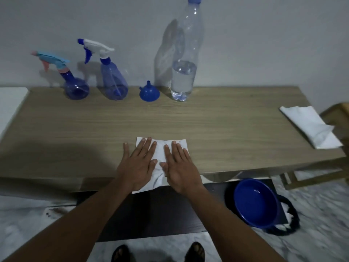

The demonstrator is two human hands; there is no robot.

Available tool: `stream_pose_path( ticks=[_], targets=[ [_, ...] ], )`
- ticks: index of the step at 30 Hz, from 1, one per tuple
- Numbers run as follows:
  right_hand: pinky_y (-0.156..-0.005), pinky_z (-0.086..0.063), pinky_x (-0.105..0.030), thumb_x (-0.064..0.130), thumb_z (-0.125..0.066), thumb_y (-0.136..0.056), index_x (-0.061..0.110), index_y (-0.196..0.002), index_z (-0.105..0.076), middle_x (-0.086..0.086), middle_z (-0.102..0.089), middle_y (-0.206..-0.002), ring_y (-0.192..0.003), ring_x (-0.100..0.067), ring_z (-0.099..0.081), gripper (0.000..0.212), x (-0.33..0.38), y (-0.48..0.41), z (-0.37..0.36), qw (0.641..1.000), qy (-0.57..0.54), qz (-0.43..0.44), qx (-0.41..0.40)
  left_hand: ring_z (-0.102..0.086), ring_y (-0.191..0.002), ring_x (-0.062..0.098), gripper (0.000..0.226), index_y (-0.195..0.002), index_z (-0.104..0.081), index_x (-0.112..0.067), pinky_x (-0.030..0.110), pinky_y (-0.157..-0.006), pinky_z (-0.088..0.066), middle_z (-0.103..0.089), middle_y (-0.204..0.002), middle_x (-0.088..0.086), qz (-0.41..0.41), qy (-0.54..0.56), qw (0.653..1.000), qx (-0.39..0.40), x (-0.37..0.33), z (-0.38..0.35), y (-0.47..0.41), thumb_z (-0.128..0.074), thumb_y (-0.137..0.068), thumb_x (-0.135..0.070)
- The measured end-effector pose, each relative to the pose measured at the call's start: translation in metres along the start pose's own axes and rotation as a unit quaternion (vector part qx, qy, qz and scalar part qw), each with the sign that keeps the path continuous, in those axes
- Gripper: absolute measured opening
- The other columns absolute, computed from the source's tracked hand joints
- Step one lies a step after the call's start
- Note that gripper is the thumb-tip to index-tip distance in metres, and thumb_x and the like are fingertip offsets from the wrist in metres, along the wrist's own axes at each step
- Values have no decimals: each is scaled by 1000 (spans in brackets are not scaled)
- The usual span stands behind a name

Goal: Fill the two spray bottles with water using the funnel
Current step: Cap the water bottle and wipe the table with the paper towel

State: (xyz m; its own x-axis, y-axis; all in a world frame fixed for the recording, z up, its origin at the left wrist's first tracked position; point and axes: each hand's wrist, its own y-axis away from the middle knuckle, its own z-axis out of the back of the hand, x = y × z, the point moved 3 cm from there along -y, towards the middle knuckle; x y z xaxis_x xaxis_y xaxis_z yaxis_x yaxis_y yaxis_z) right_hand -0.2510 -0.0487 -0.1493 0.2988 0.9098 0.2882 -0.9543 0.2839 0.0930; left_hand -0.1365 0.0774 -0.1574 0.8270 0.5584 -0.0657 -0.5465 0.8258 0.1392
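Two blue spray bottles stand at the back of the wooden table [75,125]: a round one with a light-blue and pink trigger head [76,89] on the left, and a taller one with a white and blue trigger head [114,82] beside it. A small blue funnel [149,92] lies spout-up to their right. A tall clear water bottle [184,72] with a blue cap stands next to it, roughly a third full. My left hand [138,165] and my right hand [179,165] rest flat, fingers straight, on a white paper towel [160,148] at the table's front edge.
A folded white cloth [311,127] lies at the table's right end. Below the table's front right sits a dark blue bowl [256,203] over a black basket [291,218]. A wooden stool [336,118] stands at the right. The wall is directly behind the bottles.
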Motion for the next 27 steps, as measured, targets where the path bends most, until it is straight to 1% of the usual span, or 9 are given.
stream_pose_path(
  ticks=[4,9,12,15,17,20,23,25,27],
  targets=[
    [-120,11,-33,48,-10,-104,12,-161,-8,-17,-2,-167,-156,-28,3,68,-71,27,19,1000,12,-5,4,-2,-153,18,67,-158,-9,-17,64,-116,0,-2,-166,1,1,6,1000,-1,-75,2,-23,-4,-98,-48],
    [-127,0,-39,47,-16,-108,14,-161,-3,-15,4,-167,-151,-21,14,63,-146,57,40,1000,-1,-22,1,13,-151,17,69,-156,7,-19,62,-117,6,14,-164,0,-6,9,1000,24,-155,4,-52,6,-94,-49],
    [-125,7,-34,49,-12,-107,16,-160,3,-13,9,-167,-155,-24,11,64,-185,69,53,999,15,-45,20,13,-152,17,71,-156,7,-18,62,-117,5,13,-165,1,-19,6,999,34,-195,7,-69,9,-92,-50],
    [-123,5,-32,54,0,-99,14,-161,-2,-13,5,-167,-156,-25,5,73,-214,82,64,997,6,-67,35,13,-152,17,68,-156,8,-18,61,-118,5,12,-165,1,-35,7,999,40,-230,8,-79,0,-98,-54],
    [-123,-6,-30,51,-9,-102,12,-160,-15,-12,-7,-168,-156,-24,-7,71,-225,91,69,997,-9,-78,25,12,-152,18,73,-156,7,-19,59,-118,5,12,-164,0,-49,14,998,47,-246,10,-80,-8,-98,-61],
    [-110,-42,-34,33,-37,-108,21,-153,-41,1,-33,-163,-149,-16,-33,47,-234,104,82,994,-20,-105,-12,7,-152,19,76,-156,5,-19,57,-120,2,10,-165,2,-86,-36,994,64,-252,14,-75,-25,-99,-59],
    [-90,-54,-34,13,-53,-97,29,-137,-59,-1,-66,-135,-117,-24,-65,44,-235,110,95,992,13,-123,10,-7,-152,18,66,-157,-8,-22,53,-121,-4,-5,-166,3,-115,-73,988,70,-246,26,-73,-33,-102,-49],
    [-86,-54,-35,10,-53,-95,29,-128,-67,-3,-73,-118,-104,-27,-69,41,-230,112,107,991,12,-132,32,-28,-146,19,51,-152,-26,-26,50,-120,-11,-26,-161,3,-148,-91,983,67,-245,39,-72,-36,-104,-39],
    [-88,-53,-34,12,-53,-97,26,-122,-72,-3,-74,-116,-103,-25,-68,34,-224,118,120,990,-18,-140,27,-52,-128,22,36,-137,-50,-32,42,-115,-22,-54,-143,0,-153,-55,984,77,-243,54,-70,-42,-102,-33]
  ],
)
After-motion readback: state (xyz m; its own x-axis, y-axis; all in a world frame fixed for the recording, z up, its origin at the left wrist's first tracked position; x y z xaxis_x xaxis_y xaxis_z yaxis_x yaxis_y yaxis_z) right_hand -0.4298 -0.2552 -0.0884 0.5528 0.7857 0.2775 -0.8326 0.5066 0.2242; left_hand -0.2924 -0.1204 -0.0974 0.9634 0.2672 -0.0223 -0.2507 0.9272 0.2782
